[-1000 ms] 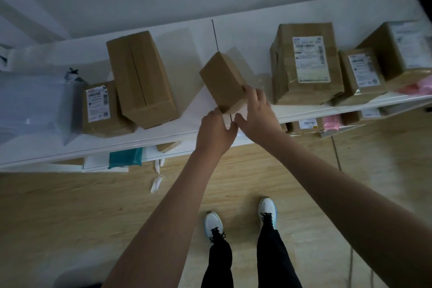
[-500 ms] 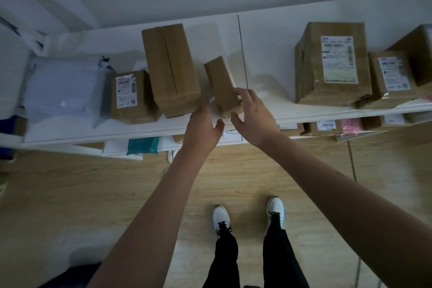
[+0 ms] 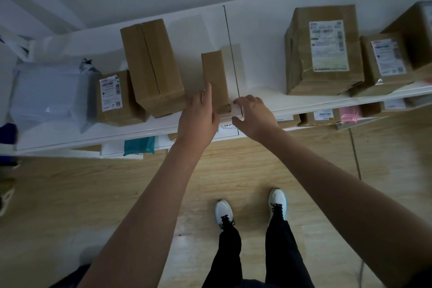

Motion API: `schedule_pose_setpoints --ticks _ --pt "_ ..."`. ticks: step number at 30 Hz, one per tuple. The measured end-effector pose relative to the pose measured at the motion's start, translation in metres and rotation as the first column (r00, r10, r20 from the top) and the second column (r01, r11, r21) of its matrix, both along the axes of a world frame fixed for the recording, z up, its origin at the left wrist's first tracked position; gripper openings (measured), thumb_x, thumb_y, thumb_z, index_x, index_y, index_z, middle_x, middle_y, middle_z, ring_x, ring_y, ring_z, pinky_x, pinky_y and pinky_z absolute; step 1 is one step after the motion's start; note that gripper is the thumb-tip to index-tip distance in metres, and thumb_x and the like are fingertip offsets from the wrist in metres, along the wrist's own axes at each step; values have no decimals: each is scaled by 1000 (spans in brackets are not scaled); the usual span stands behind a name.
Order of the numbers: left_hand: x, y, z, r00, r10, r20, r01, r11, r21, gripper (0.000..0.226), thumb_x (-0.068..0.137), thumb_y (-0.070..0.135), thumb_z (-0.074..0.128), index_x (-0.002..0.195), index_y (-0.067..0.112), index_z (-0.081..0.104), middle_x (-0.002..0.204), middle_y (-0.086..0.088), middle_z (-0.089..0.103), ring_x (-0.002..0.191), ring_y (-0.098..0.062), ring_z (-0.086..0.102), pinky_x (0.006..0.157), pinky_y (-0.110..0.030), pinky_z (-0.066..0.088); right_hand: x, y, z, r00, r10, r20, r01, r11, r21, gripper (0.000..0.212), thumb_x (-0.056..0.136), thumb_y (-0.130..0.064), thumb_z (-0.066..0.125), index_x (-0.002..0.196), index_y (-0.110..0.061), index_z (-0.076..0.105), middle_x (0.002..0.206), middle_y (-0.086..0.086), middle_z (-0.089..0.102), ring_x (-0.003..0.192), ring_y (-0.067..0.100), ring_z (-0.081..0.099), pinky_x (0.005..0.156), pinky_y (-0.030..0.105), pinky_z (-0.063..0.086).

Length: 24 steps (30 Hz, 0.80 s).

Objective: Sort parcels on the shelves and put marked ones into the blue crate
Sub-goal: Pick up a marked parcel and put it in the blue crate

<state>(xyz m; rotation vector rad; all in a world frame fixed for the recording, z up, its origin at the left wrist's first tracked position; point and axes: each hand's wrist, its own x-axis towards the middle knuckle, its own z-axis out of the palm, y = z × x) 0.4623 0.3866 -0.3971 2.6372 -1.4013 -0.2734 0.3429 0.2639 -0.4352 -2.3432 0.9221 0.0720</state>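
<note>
Small parcel (image 3: 214,79) stood upright on top shelf (image 3: 261,98), near front edge, just right of big unlabelled box (image 3: 152,65). Steadied by left hand (image 3: 198,117), fingers flat against side; right hand (image 3: 253,116) loosely spread, nothing held, probably ready if tipped.

bare forearms (image 3: 145,206), black trousers (image 3: 284,252), white laced trainers (image 3: 224,213)

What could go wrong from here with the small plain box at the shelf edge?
The small box stands narrow and tall with its near end at the shelf's front edge; only the left hand rests against it, while the right hand is off it, so it may tip or slide off. Its visible faces show no label, so any marking could be missed.
</note>
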Motion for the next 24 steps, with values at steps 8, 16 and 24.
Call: schedule_pose_setpoints --ticks 8,16,24 --pt "1 7 -5 992 124 -7 -124 992 -1 81 100 32 61 161 11 11 150 -12 44 125 -28 55 97 -39 53 11 -4 -4 1000 -14 10 13 997 72 48 89 -30 64 133 -12 55 125 8 56 122 28 44 94 41 47" --pt "9 1 -26 935 219 -278 -251 964 -84 58 92 24 70 140 3 44 139 -14 46 127 -32 52 101 -44 50 32 -9 5 986 -105 126 71 967 245 51 82 -24 69 129 -12 52 119 9 63 108 28 58 91 41 51" --pt "9 -11 -37 915 69 -398 -135 981 -139 45 88 15 68 131 12 55 127 -8 57 118 -23 56 97 -38 50 -1 -28 -2 994 -76 77 67 992 111 60 78 -29 75 131 -14 51 118 6 62 108 26 58 90 45 53"
